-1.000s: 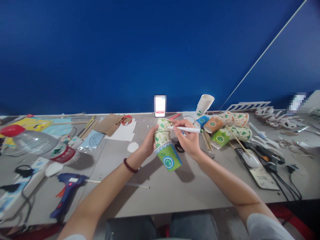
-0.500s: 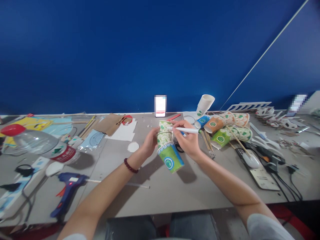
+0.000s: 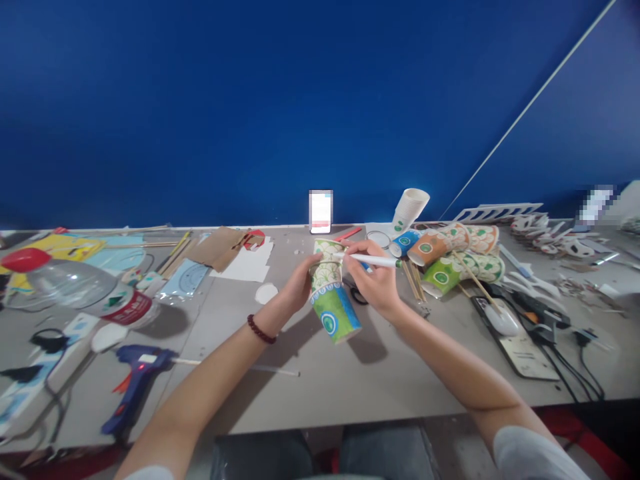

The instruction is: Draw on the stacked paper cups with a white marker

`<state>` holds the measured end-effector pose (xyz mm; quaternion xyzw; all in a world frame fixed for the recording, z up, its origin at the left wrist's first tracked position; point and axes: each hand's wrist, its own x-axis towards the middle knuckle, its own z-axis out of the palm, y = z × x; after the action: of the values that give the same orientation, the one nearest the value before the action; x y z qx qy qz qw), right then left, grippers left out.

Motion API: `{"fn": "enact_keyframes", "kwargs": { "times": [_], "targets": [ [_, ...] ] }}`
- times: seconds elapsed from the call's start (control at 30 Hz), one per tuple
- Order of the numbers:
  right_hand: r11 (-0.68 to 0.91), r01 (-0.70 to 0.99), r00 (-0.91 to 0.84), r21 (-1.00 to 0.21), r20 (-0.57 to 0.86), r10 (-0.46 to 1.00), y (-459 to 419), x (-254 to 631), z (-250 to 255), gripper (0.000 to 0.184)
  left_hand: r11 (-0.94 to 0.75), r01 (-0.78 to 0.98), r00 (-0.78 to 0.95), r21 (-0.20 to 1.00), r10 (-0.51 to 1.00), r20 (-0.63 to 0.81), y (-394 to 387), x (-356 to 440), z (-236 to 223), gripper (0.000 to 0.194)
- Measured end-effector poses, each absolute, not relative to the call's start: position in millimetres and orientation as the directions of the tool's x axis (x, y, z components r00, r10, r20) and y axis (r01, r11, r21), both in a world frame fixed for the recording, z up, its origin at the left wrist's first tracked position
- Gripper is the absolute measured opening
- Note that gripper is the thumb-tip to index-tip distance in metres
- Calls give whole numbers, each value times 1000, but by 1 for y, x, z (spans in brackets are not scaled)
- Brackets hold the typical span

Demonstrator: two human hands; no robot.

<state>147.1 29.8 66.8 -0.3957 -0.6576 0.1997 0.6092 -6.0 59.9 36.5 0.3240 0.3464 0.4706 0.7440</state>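
My left hand [image 3: 299, 283] is closed around the upper part of a joined set of patterned paper cups [image 3: 336, 312], held above the table and slightly tilted. Its lower cup is green and blue with a round emblem; the upper part is white with a green pattern. In my right hand [image 3: 373, 277] is a white pen [image 3: 373, 259], gripped between thumb and fingers. The pen's tip points left and meets or nearly meets the upper cup; exact contact I cannot tell. Some of the left fingers are hidden behind the cups.
Left lie a bottle with a red cap [image 3: 95, 288], a power strip [image 3: 50, 367] and a blue glue gun [image 3: 137, 380]. A phone [image 3: 321, 212] stands at the wall. Right are more paper cups [image 3: 440, 277], a white cup stack [image 3: 410, 208], sticks [image 3: 414, 280] and a second, black glue gun [image 3: 543, 313].
The paper cups have turned slightly in my left hand, and their lower end has swung a little to the left. The right hand and pen have hardly moved.
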Motion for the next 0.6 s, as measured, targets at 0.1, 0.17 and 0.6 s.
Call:
{"fn": "enact_keyframes", "kwargs": {
  "times": [0.1, 0.17, 0.6],
  "targets": [
    [606, 276, 63, -746, 643, 763, 31, 148, 67, 4, 352, -496, 307, 793, 926, -219, 60, -6, 38, 37],
    [605, 281, 65, -745, 644, 762, 33, 148, 67, 4, 346, -501, 285, 793, 932, -226, 61, -7, 37, 38],
    [628, 392, 10, -673, 685, 728, 32, 148, 64, 8, 382, -509, 310, 771, 917, -250, 59, -5, 40, 36]
  ]
}}
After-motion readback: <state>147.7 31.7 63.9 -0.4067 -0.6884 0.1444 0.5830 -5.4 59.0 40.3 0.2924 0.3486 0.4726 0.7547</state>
